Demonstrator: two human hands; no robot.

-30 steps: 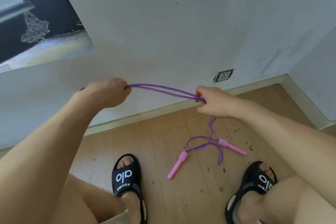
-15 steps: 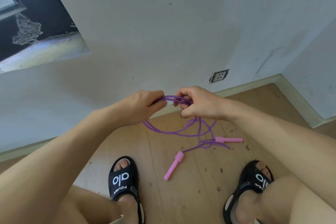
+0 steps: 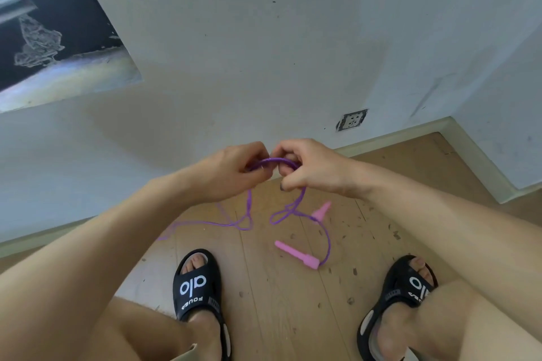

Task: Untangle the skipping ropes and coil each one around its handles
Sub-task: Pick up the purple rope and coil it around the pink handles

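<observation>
Both hands came together since a second ago | left hand [image 3: 231,173] and right hand [image 3: 311,168] pinching purple rope [image 3: 274,162] | pink handles [image 3: 297,255] on floor [image 3: 278,316] | looks untangled, coiling barely started

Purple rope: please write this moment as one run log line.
left hand: holds purple rope | right hand: holds rope | pink handles: hang, not wrapped
</observation>
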